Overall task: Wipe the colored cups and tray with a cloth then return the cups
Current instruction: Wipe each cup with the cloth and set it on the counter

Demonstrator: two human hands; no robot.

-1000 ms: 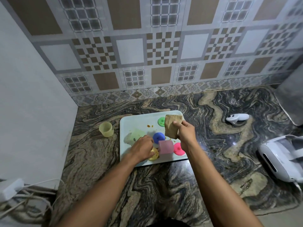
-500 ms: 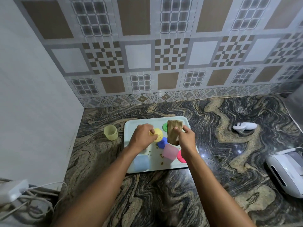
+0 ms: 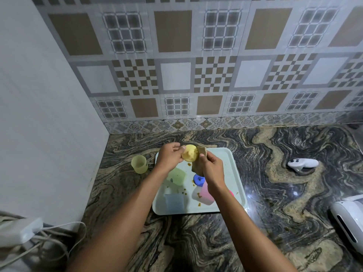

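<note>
Our left hand pinched the yellow lid at centre frame, over the tray's upper edge. Our right hand gripped the cloth against it. We judged this the wiping step; next, rub round the lid's face.

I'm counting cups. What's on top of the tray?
On the tray: green cup, blue cup, pink cup, blue disc, crumbs. The right forearm hides what lies under it.
</note>
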